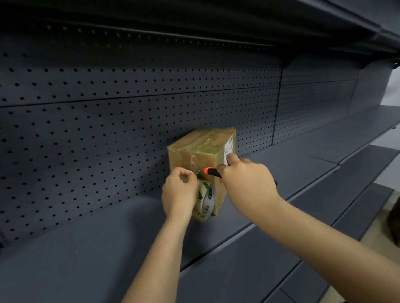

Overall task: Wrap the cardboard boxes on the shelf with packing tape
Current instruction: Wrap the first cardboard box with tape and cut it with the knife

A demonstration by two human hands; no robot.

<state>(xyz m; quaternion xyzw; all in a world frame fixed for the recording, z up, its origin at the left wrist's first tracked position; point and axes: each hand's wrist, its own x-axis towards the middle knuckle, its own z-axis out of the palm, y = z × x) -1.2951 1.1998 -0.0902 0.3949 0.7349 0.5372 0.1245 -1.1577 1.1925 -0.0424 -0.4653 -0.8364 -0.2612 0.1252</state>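
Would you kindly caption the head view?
Left hand pinches tape taut; right hand sets knife to it by the box.

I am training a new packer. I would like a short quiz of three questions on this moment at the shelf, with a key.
1. True or false: the cardboard box stands on the shelf and is already taped across its top.
2. What does the right hand hold? A) a marker B) an orange-and-black cutter C) nothing
3. Fill in: the ____ hand pinches the tape strand near the tape roll.
Key: 1 true; 2 B; 3 left, the left hand.
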